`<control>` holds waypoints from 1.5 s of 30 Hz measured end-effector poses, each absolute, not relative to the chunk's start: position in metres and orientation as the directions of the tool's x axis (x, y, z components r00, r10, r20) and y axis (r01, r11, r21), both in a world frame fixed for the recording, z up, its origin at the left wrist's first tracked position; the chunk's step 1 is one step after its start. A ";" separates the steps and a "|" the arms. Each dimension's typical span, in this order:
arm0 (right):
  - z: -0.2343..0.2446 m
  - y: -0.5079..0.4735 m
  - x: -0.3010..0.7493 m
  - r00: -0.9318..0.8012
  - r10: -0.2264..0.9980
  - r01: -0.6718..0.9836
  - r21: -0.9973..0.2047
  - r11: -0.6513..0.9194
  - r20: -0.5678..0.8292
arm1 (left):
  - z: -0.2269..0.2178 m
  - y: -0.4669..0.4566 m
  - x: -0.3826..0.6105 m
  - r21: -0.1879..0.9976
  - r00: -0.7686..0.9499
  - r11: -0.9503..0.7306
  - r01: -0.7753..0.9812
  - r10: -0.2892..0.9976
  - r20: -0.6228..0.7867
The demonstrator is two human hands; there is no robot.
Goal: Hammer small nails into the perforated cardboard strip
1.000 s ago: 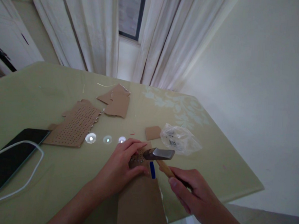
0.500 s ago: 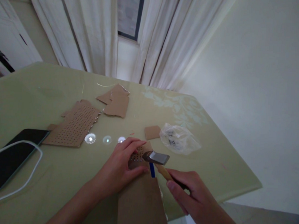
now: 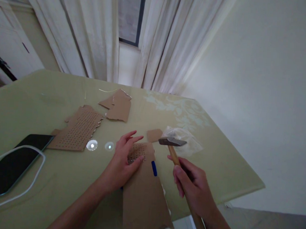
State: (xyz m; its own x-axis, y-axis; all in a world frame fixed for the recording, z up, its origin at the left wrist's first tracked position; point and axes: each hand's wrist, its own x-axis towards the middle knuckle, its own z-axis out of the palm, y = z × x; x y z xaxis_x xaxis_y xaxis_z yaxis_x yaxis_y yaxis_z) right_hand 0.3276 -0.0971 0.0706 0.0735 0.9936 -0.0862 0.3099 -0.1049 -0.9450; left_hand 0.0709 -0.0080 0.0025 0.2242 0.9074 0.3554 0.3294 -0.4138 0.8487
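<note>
My right hand (image 3: 192, 179) is wrapped round the wooden handle of a hammer (image 3: 172, 142). Its metal head is raised to the right of a cardboard strip (image 3: 145, 199). Rows of small holes mark the far end of that strip. My left hand (image 3: 123, 160) lies over the strip's left edge beside the holes. Its fingers are apart, with the thumb resting on the cardboard, and I see nothing held in it. A blue piece (image 3: 154, 168) shows at the strip's right edge, partly hidden.
A larger holed cardboard piece (image 3: 77, 131) lies at left, near a phone (image 3: 17, 162) and a white cable (image 3: 41, 163). Torn cardboard (image 3: 120, 107) is farther back. A small cardboard piece (image 3: 154, 135) and a clear plastic bag (image 3: 189, 143) lie beyond the hammer on the table (image 3: 225, 159).
The hammer has lifted away from the holed end and moved right and up. My left hand has shifted slightly left, its fingers more spread, uncovering more holes.
</note>
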 end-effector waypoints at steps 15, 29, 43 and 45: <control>-0.012 0.002 0.319 0.117 0.991 0.808 -0.587 -0.053 0.072 | -0.003 0.015 0.075 0.901 0.163 0.251 -0.354 0.965 -0.205; -0.030 -0.028 0.322 0.073 0.966 0.844 -0.532 0.072 0.247 | -0.022 0.019 0.080 0.885 0.150 0.211 -0.416 0.975 -0.162; -0.075 -0.138 0.324 0.246 0.766 0.885 -0.460 0.073 0.594 | -0.023 -0.017 0.069 0.910 0.138 0.181 -0.372 0.981 -0.139; -0.085 -0.142 0.323 0.238 0.743 0.895 -0.439 0.084 0.626 | -0.026 -0.015 0.068 0.918 0.135 0.175 -0.356 0.982 -0.135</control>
